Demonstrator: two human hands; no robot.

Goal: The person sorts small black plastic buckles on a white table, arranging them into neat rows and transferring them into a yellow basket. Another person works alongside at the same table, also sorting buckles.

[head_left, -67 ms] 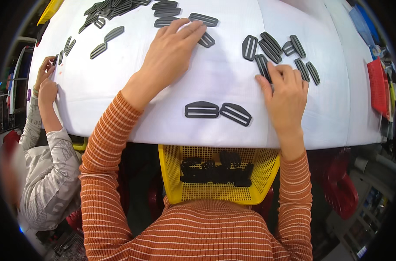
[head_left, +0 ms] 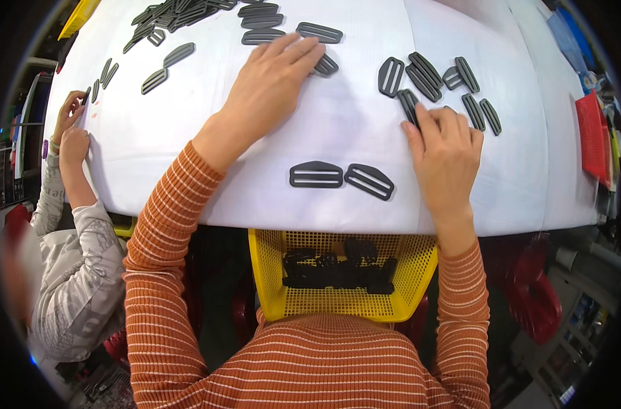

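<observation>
My left hand (head_left: pixel 266 88) reaches over the table with its fingers stretched out. Its fingertips rest at a black slide buckle (head_left: pixel 328 65), which they partly cover; the thumb is hidden. Just beyond them lies another black slide buckle (head_left: pixel 319 32). On the right, my right hand (head_left: pixel 450 146) has its thumb and forefinger on either side of the near end of a dark slide buckle (head_left: pixel 408 105), gripping it on the cloth. Several more slide buckles lie around that hand, one of them (head_left: pixel 391 76) just beyond. Two slide buckles (head_left: pixel 316 175) lie side by side between my forearms.
A white cloth (head_left: pixel 256 191) covers the table. Far left is a heap of black buckles (head_left: pixel 177 17). A yellow basket (head_left: pixel 266 273) with black pieces sits below the near edge. At left, a co-worker's hands (head_left: pixel 72 129) handle a buckle. A red basket (head_left: pixel 592 140) stands right.
Both hands stay almost in place. The buckle by my right hand tilts very slightly, and the fingers of my left hand shift a little to the right.
</observation>
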